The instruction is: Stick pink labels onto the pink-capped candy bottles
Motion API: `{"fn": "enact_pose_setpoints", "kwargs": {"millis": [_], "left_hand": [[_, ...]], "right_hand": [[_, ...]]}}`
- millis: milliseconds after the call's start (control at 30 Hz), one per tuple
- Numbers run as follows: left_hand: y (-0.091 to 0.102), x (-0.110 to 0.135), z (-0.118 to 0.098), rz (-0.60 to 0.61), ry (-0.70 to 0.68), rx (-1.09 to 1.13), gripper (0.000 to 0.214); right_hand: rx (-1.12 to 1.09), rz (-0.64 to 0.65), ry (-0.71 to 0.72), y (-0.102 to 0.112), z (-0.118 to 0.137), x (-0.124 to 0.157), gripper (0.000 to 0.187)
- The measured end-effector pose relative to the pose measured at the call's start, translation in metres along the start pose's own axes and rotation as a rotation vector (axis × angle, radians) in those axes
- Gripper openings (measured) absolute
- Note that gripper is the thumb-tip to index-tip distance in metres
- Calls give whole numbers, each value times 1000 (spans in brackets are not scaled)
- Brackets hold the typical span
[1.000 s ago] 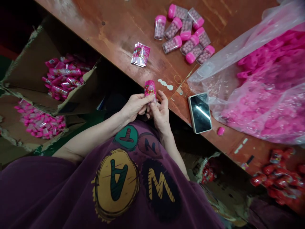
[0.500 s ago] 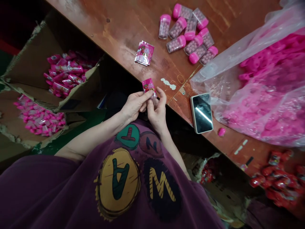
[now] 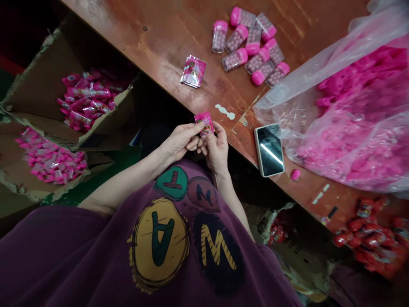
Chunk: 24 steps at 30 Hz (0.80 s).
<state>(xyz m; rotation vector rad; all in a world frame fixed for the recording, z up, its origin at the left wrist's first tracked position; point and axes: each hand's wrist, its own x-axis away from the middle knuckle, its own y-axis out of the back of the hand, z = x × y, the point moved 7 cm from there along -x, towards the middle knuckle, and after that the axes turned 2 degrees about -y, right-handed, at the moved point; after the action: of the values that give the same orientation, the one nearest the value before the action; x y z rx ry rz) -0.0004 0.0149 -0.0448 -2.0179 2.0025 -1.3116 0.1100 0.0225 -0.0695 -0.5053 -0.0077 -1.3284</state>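
Observation:
My left hand (image 3: 181, 140) pinches a small pink printed wrapper (image 3: 206, 121) by its left side, thumb on top. My right hand (image 3: 218, 147) holds the same wrapper from the right, with its thumb at the lower edge. Pinkish bits show at the wrapper's lower end, but I cannot make out what is under or inside it. Both hands are close together just off the table edge, in front of the purple shirt. A stack of similar shiny wrappers (image 3: 193, 71) lies on the table beyond them.
On the brown table (image 3: 166, 38) lie several pink-capped jars (image 3: 234, 59) of small balls, a phone (image 3: 270, 150), a pink cap (image 3: 295, 174) and a clear bag of pink parts (image 3: 361, 132). Cardboard boxes (image 3: 38, 72) of pink packs stand left; red packs (image 3: 372, 238) lie right.
The wrapper has shifted slightly right and down and now lies flatter toward me. My right hand's fingers have closed in on it, with the thumb now on its lower edge.

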Motion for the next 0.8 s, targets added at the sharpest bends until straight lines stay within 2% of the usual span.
{"fn": "enact_pose_setpoints", "kwargs": {"millis": [100, 200, 300, 367, 433, 500, 533, 600, 667, 733, 800], "left_hand": [[0, 0, 5, -1, -4, 15, 47], [4, 1, 6, -12, -20, 22, 47], [27, 4, -9, -58, -66, 45, 44], [60, 13, -37, -159, -179, 107, 36], [109, 31, -71, -344, -335, 226, 33], [161, 56, -92, -599, -413, 349, 47], [181, 67, -97, -729, -415, 381, 51], [201, 79, -94, -888, -383, 389, 48], [193, 71, -78, -887, -322, 367, 31], [166, 51, -56, -786, -250, 342, 16], [134, 31, -41, -670, -249, 273, 10]], "right_hand": [[-41, -34, -13, -1, -6, -5, 62], [-77, -8, -37, -12, -11, -8, 57], [-15, 77, -85, -35, -17, -14, 58], [143, 177, -66, -54, -14, -21, 62], [413, 233, 100, -68, 6, -33, 54], [751, 193, 357, -77, 36, -51, 36], [922, 142, 464, -79, 51, -62, 33], [1246, 23, 506, -79, 68, -92, 37], [1488, -61, 423, -75, 75, -121, 42], [1624, -91, 350, -72, 75, -139, 47], [1664, -113, 330, -71, 72, -144, 46]]}}
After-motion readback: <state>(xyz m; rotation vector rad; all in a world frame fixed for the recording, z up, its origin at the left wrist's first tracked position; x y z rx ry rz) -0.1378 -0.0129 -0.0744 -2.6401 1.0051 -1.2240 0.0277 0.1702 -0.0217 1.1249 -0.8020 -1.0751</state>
